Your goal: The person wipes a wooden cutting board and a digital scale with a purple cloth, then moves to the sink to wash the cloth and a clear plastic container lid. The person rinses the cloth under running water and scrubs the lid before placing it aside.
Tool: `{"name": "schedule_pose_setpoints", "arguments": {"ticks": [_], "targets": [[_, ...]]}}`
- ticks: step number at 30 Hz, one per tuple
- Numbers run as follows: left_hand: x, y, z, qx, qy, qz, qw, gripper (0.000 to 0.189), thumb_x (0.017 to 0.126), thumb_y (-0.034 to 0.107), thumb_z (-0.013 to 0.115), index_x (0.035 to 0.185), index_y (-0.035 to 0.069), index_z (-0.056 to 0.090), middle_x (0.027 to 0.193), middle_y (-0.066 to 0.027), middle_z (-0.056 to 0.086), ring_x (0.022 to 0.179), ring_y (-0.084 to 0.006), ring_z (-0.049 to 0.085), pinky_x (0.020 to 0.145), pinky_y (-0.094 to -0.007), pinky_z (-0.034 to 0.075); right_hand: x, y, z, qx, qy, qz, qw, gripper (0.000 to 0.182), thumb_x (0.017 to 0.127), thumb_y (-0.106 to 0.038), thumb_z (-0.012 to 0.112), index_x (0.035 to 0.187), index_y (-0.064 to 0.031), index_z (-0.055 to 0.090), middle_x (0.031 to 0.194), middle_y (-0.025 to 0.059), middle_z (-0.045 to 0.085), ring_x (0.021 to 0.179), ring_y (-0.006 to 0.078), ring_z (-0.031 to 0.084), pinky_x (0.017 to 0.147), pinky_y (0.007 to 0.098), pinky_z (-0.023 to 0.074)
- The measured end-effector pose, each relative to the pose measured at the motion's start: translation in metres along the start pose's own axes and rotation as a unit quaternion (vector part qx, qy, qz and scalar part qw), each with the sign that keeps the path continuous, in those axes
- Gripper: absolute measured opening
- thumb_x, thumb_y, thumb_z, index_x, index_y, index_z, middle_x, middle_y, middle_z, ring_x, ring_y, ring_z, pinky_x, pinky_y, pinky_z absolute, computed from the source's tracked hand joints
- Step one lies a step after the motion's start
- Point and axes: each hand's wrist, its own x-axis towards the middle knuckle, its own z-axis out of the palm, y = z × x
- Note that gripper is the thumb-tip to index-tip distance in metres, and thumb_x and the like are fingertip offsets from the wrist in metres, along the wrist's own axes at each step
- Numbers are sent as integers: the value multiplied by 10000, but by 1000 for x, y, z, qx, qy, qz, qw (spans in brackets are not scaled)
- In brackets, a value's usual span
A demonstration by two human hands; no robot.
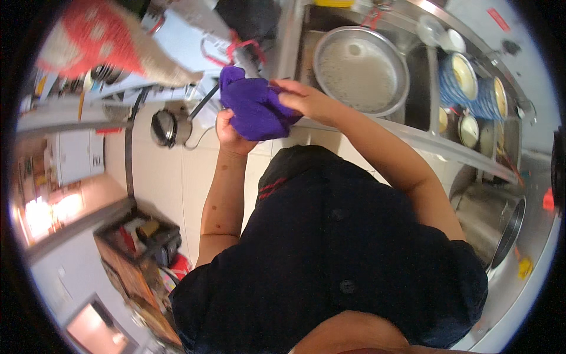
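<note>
A folded purple cloth (261,110) is between my two hands in front of my body. My left hand (234,135) grips its lower left edge, thumb on top and the other fingers hidden beneath. On the cloth's right side lies my right hand (305,101), its fingers over the edge. Just to the right, a large round metal basin (404,84) with cloudy, sudsy water stands in a sink compartment. A dark rod-like thing (204,102) shows at the cloth's left; whether it touches the cloth I cannot tell.
Stacked blue-and-white bowls (457,84) stand in the sink at right. The sink's metal front edge (420,137) runs close to my right forearm. A lidded metal pot or kettle (166,128) is on the left, and a red-and-beige woven sack (106,40) is at upper left.
</note>
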Motion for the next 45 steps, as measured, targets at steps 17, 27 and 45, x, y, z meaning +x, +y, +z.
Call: {"name": "schedule_pose_setpoints", "arguments": {"ticks": [17,27,45], "targets": [[129,-25,48,58,1,-119,991,248,889,99,419,1082,-6,535,1051,-128,614,950,-236,604,866,-352,479,-127,-54,-216,-81,357,-84,927,239,921,-254,509,1016,-59,609,925,6,635,798,86,576,709,217,438],[125,11,73,217,36,-7,976,186,887,155,525,1040,59,568,967,-31,623,899,-134,594,777,-272,473,-130,-84,-232,108,412,-140,894,271,924,-273,485,1013,-34,577,915,76,639,789,167,619,704,303,507],[194,-37,51,756,-23,146,638,525,762,517,641,950,29,594,868,-114,608,634,-223,566,616,-302,473,-171,-116,-167,38,386,-201,899,291,903,-260,530,1063,-20,563,933,51,622,808,126,595,729,251,481]]}}
